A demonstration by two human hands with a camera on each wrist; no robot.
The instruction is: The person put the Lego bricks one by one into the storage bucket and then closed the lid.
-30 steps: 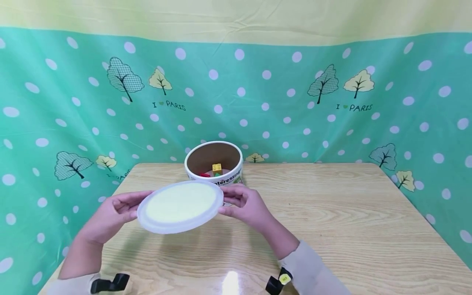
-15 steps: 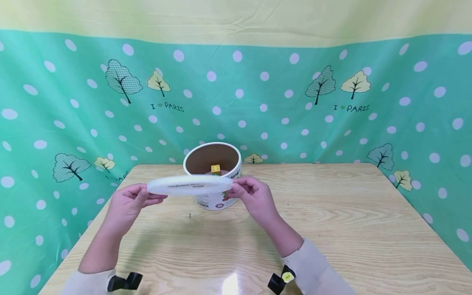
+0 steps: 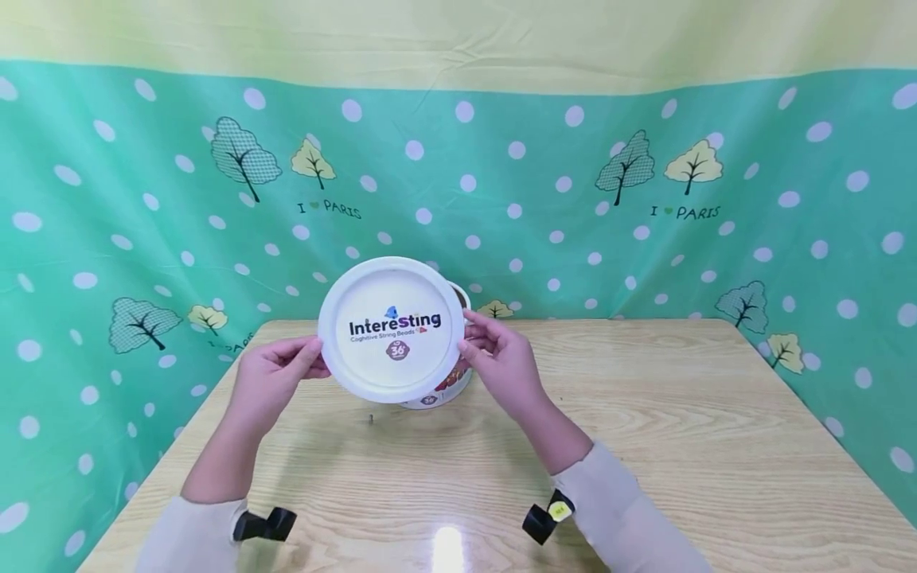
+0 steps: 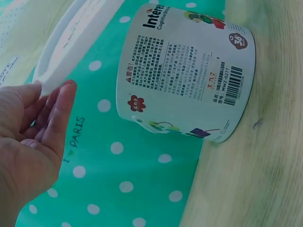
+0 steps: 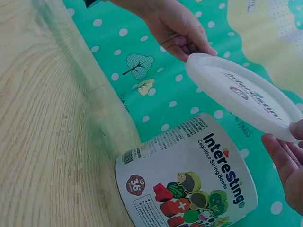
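Note:
A round white lid [image 3: 390,370] printed "Interesting Cognitive String Beads" is held up by both hands, its printed face toward the head camera. My left hand [image 3: 275,378] pinches its left edge between thumb and fingers. On the opposite edge my right hand [image 3: 505,362] pinches it the same way. Behind the lid stands a white printed bucket [image 3: 454,386], mostly covered by it in the head view. Both wrist views show the bucket [image 4: 184,75] upright on the table with the lid [image 5: 246,94] apart from it. The bucket's inside is hidden now.
The wooden table [image 3: 645,414] reaches back to a green dotted curtain [image 3: 544,191] printed with trees. A tiny dark speck [image 3: 370,419] lies on the wood in front of the bucket. Black straps [image 3: 265,525] with cameras sit over both sleeves.
The lid has turned from its plain underside to its printed face and risen in front of the bucket, now covering the opening where a yellow block showed. Both hands moved up with it.

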